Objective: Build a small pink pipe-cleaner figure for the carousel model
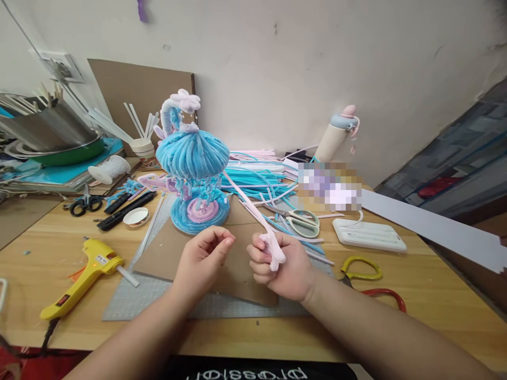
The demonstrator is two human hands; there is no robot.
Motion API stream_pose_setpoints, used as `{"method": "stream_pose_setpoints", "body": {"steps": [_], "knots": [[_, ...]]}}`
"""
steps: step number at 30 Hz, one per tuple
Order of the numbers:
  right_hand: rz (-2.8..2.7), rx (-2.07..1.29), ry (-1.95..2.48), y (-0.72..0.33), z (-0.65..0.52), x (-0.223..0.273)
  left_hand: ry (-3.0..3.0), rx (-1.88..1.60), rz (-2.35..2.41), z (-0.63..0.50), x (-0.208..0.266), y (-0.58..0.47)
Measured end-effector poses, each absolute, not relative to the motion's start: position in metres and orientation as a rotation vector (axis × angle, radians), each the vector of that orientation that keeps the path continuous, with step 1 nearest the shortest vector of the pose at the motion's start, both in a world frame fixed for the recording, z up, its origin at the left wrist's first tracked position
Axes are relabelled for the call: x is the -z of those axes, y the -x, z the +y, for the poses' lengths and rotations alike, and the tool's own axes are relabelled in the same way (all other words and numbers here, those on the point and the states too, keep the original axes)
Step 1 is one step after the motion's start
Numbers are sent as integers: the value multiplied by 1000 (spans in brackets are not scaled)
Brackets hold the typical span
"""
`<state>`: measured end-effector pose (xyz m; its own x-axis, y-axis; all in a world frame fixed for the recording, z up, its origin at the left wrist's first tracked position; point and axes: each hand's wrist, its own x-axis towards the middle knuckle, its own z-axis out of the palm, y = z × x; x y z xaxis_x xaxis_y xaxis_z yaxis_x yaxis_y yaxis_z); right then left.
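My right hand (291, 266) is closed around a pale pink pipe cleaner (251, 207). Its end is bent into small loops that show over my fingers, and a long straight length runs up and left from my fist. To the left, my left hand (204, 258) is held with fingers curled and thumb against the index finger; nothing shows in it. Behind my left hand stands a blue fuzzy lantern-like craft (193, 154) on a round coiled base (180, 219) with a pink centre. A pink flower tops its curved post.
A yellow hot glue gun (85, 277) lies at left on the wooden table. Cardboard (158, 258) rests on a grey cutting mat (122, 301). Several blue pipe cleaners (253, 180), cream-handled scissors (303, 222), a white power bank (368, 235) and red-and-yellow scissors (362, 267) lie to the right.
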<state>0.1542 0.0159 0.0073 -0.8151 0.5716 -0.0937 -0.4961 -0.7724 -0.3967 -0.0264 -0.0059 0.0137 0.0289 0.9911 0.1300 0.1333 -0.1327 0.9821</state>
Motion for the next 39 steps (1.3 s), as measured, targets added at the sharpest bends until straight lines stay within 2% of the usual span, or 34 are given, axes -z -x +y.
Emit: {"method": "stream_pose_setpoints", "body": {"steps": [5,9,14,22,31,35,39], "knots": [[-456,-2325,397,-152,16,-3,-1869,-1115,1296,-9,-35,13],[-371,-2323,482,-151,15,-1,-2010,-1057,1306,-6,-45,0],[-303,-2388,457,-151,16,1,-1957,-1068,1243,-5,-39,-6],[-233,-2591,379,-152,19,-1,-1669,-1284,925,-6,-22,2],[-346,-2574,398,-149,15,0,-1707,-1157,1103,-11,-18,8],[-339,-2548,433,-149,15,1,-1834,-1248,1035,-12,-28,10],[-335,-2526,423,-150,17,2,-1623,-1228,909,-14,-30,13]]}}
